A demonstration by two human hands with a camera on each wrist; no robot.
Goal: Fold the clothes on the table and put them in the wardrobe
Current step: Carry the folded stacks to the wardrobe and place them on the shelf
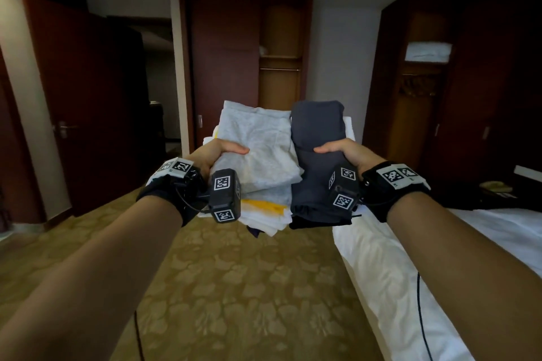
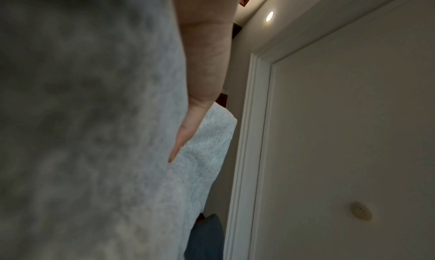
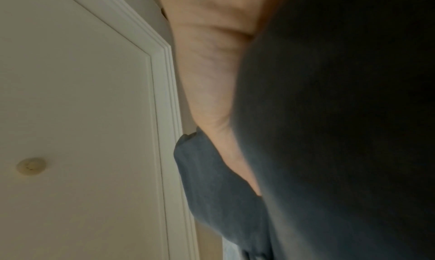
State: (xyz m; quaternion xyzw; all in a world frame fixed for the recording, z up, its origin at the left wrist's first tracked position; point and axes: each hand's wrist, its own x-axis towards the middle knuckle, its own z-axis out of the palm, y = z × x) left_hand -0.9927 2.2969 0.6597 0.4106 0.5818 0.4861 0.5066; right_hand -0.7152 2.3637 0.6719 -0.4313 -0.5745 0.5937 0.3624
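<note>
I carry a stack of folded clothes in the air in front of me. On its left side lies a light grey folded garment (image 1: 258, 143) over white and yellow pieces (image 1: 264, 208). My left hand (image 1: 217, 152) grips that side, thumb on top, fingers hidden underneath. A dark blue-grey folded garment (image 1: 318, 155) forms the right side, and my right hand (image 1: 343, 149) grips it the same way. The left wrist view shows the thumb (image 2: 202, 68) pressed on grey cloth (image 2: 94, 115). The right wrist view shows the thumb (image 3: 212, 78) on dark cloth (image 3: 329, 133). An open wardrobe (image 1: 280, 67) stands straight ahead.
A second open wardrobe (image 1: 425, 82) with a white folded item on its shelf stands at the right. A white bed (image 1: 410, 258) runs along my right side. Patterned carpet (image 1: 234, 287) lies ahead. A dark wooden door (image 1: 73, 111) is at the left.
</note>
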